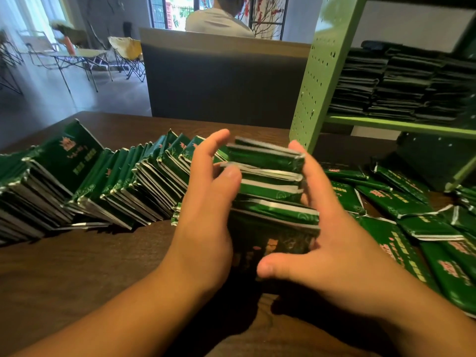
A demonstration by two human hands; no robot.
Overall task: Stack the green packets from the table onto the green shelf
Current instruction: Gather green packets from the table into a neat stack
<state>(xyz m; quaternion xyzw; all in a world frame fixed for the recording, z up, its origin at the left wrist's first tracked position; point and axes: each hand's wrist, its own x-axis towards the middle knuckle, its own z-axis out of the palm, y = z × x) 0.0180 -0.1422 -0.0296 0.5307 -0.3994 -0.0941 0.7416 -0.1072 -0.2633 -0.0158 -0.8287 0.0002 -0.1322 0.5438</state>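
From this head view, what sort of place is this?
Probably a small shop or cafe stockroom corner, not a warehouse. Green packets lie in bulk on a wooden table, a green shelf holds stacked stock, and folding chairs stand behind.

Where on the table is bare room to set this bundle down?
Bare wood lies in front of the leaning row of packets, left of the left hand, and behind that row toward the table's far edge. Right of the right hand, loose packets crowd it.

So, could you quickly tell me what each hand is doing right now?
Left hand: holds the packet stack's left side.
Right hand: holds its right side.
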